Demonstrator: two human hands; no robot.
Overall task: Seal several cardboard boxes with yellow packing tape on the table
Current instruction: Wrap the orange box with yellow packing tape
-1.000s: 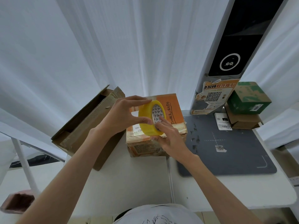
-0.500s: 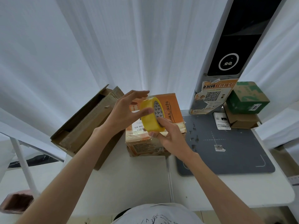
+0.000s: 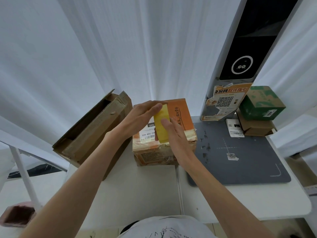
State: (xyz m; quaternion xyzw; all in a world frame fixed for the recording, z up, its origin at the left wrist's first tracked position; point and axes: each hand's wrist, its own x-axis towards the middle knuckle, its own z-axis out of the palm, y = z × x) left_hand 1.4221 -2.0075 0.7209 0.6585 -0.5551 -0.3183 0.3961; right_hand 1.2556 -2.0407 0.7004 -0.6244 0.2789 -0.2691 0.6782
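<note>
A roll of yellow packing tape stands edge-on just above an orange and brown cardboard box in the middle of the white table. My left hand holds the roll from the left, with its fingers over the top edge. My right hand holds it from the right, thumb pressed on the roll's outer face. A white shipping label on the box top is partly hidden by the roll and my hands.
A long brown carton with open flaps lies to the left of the box. To the right is a dark grey mat, a tall scanner post, and a green box stacked on a brown box.
The roll has turned from showing its open core to facing me edge-on and has come lower over the box. Both hands shifted with it; my right thumb now presses its outer face.
</note>
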